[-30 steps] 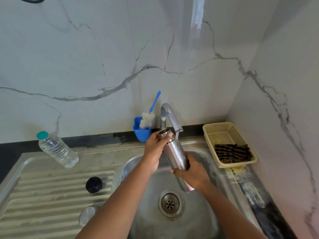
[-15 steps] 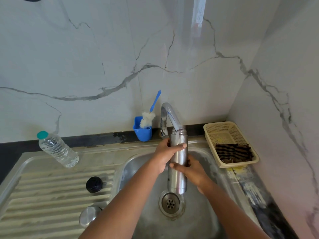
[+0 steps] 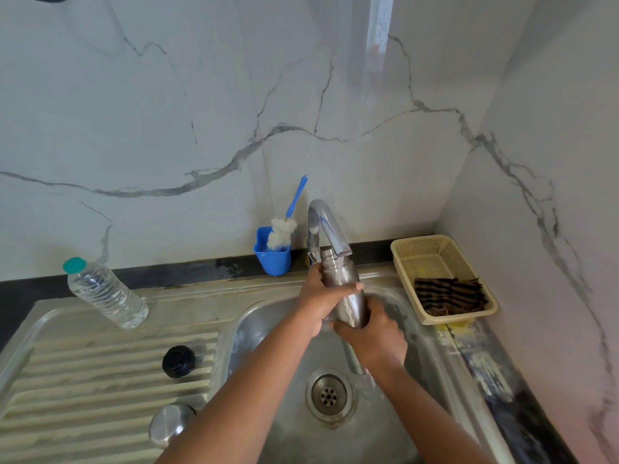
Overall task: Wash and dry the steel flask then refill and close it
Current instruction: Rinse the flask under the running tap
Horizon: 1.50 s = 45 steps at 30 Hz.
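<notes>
The steel flask stands nearly upright over the sink basin, its open mouth just under the tap spout. My left hand grips its upper body, fingers wrapped around the front. My right hand grips its lower end and hides the base. Water runs down below my right hand toward the drain. The flask's black inner stopper and steel cap lie on the ribbed drainboard to the left.
A clear water bottle with a teal cap leans at the back left of the drainboard. A blue holder with a bottle brush stands behind the tap. A beige basket holding a striped cloth sits right of the sink, by the side wall.
The flask swung from tilted to nearly upright under the spout and rose slightly. My left hand slid down from the mouth onto the body; my right hand stayed at the lower end.
</notes>
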Each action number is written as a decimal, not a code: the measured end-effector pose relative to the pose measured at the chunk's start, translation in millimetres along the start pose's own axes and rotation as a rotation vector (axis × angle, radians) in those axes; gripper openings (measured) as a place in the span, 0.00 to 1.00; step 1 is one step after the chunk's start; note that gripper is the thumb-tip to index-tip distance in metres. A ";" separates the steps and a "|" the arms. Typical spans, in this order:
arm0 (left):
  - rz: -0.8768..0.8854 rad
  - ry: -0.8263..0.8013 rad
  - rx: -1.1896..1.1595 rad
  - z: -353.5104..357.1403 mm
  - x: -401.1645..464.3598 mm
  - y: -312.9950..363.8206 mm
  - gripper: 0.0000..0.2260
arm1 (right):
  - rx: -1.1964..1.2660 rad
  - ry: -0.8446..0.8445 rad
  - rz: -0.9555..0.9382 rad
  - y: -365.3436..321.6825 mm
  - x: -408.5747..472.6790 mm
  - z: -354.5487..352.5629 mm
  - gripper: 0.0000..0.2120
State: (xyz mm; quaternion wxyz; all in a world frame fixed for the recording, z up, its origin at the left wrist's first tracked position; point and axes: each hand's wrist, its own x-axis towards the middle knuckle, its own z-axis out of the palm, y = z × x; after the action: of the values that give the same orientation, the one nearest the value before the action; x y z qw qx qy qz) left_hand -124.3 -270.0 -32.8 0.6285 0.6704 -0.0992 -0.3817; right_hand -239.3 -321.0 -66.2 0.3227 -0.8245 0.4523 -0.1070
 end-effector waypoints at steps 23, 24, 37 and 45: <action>-0.295 0.106 -0.579 -24.2 -28.3 -65.7 0.24 | 0.409 -0.422 -0.113 44.3 7.5 -67.1 0.22; -0.329 0.090 -0.577 -19.0 -31.2 -70.8 0.24 | 0.388 -0.407 -0.126 43.4 7.3 -69.8 0.22; -0.583 -0.034 -0.335 13.6 -39.4 -95.6 0.44 | -0.162 -0.175 -0.299 10.1 0.1 -93.9 0.26; -0.540 -0.091 -0.296 15.3 -30.5 -85.3 0.43 | -0.411 0.032 -0.543 -20.2 -3.5 -101.8 0.29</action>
State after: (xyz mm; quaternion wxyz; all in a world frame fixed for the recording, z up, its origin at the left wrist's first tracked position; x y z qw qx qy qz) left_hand -184.7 -246.9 -98.2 0.5901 0.5561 0.1109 -0.5747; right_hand -275.3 -354.7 25.1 0.1025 -0.9609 0.2333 -0.1088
